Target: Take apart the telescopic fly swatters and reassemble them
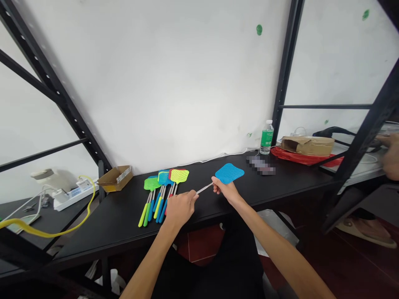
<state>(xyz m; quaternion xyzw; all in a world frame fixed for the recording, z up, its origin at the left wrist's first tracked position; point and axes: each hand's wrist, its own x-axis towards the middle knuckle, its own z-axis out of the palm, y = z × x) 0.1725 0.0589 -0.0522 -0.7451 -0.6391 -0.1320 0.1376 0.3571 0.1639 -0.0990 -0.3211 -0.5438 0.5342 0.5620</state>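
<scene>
I hold a blue fly swatter (229, 173) over the black table (124, 216). My left hand (181, 207) is closed round its handle end, and the thin metal rod runs out from my fingers. My right hand (225, 189) pinches the rod just below the blue mesh head. To the left of my left hand lies a pile of several fly swatters (162, 191) with green, blue, yellow and red heads and coloured handles.
A small open cardboard box (115, 177) sits at the back left of the table. A water bottle (267, 138) stands at the back right, near a flattened brown box (308, 145) on red material. Another person's hand (391, 160) shows at the right edge. Black rack posts stand on both sides.
</scene>
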